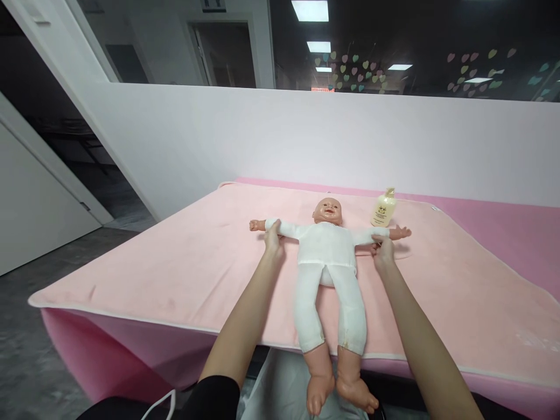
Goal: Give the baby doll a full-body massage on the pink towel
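Observation:
A baby doll [327,248] with a white cloth body lies face up on a pink blanket [184,262], its arms stretched out to both sides and its feet past the front edge. My left hand [273,238] grips the doll's arm on the left of the view, near the wrist. On the right, my right hand [384,249] has its fingers closed on the other sleeve near the doll's wrist. A pale yellow bottle [383,209] stands just behind the doll's arm on the right, close to my right hand.
A white wall [306,134] rises behind the bed, with dark glass [415,35] above it. Pink cover [507,233] shows beyond the blanket at the right. At the far left are a white door [39,192] and grey floor [26,344].

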